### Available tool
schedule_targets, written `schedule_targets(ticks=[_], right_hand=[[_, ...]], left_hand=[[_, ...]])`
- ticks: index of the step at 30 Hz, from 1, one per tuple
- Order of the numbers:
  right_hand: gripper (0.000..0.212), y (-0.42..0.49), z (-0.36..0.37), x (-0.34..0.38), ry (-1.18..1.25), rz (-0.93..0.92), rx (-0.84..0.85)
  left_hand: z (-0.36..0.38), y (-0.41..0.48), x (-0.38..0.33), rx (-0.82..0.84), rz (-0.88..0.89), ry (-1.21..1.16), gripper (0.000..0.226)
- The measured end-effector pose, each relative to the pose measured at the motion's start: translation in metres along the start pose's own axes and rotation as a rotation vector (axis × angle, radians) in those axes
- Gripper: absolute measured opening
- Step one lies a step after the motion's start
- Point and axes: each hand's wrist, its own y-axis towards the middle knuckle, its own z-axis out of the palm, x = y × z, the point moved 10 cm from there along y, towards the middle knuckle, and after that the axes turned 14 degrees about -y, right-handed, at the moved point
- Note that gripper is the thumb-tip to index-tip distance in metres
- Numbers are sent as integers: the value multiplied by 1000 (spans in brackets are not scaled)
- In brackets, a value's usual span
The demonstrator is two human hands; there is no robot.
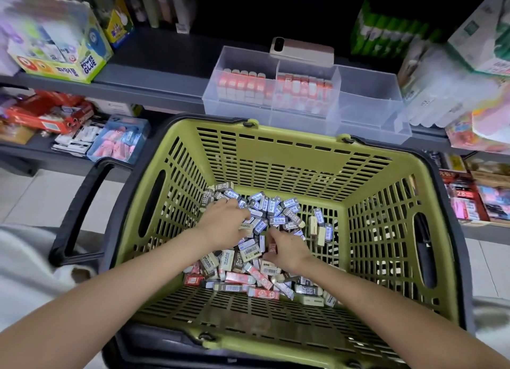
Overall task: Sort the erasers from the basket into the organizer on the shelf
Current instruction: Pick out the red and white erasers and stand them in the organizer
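Note:
A pile of small erasers (265, 247) in blue, brown and red sleeves lies in the bottom of a green basket (276, 136). My left hand (223, 223) is down in the pile's far left part, its fingers curled over blue-sleeved erasers, with a beige eraser (246, 227) showing under its thumb side. My right hand (288, 251) is in the middle of the pile and pinches a red-sleeved eraser (272, 247). On the shelf just behind the basket stands the clear organizer (367, 103). Red-and-white erasers (242, 85) fill its left and middle compartments. Its right compartment holds nothing.
The basket has black handles (80, 208) folded out at both sides. A phone (302, 51) lies behind the organizer. A glue box (66, 62) sits on the shelf's left, stacked packages (452, 90) on its right. Lower shelves carry stationery, and light floor tiles (41, 192) show at the left.

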Motion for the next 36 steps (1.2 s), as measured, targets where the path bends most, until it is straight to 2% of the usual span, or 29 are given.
schedule_targets(ticks=[2,5,9,11,14,17,21,25,26,27,29,31,34,36], right_hand=[[29,-4,1,5,5,-46,50],[44,-11,2,8,42,-101,166],[25,-28,22,6,290,-32,413],[20,-34,29,2,311,-4,458],[9,-37,25,-5,405,38,392],[10,-32,-5,-9,390,11,190],[20,-29,-43,9,846,-71,110],[36,-29,-49,5,1120,-21,123],[36,-29,-45,1,1111,22,121],[32,-29,-40,-5,1001,65,106],[22,-27,-25,-11,523,99,83],[38,-24,4,-2,168,68,152],[51,-20,38,8,-4,84,236],[52,-17,44,7,119,141,225]], left_hand=[[-6,-7,-4,-17,14,-39,39],[-6,-15,-7,2,25,-129,37],[7,-17,-5,59,-10,-252,31],[15,-17,-5,92,-21,-276,29],[27,-14,-10,135,-21,-424,22],[40,-15,-11,153,-93,-705,24],[52,-19,-19,255,-207,-1129,43],[48,-21,-18,308,-277,-1305,20],[48,-21,-13,284,-328,-1311,18],[48,-22,-6,252,-394,-1316,17],[43,-23,6,163,-489,-1323,16],[31,-19,14,67,-506,-1343,15],[17,-14,22,-35,-516,-1444,18],[13,-13,24,-60,-520,-1484,19]])
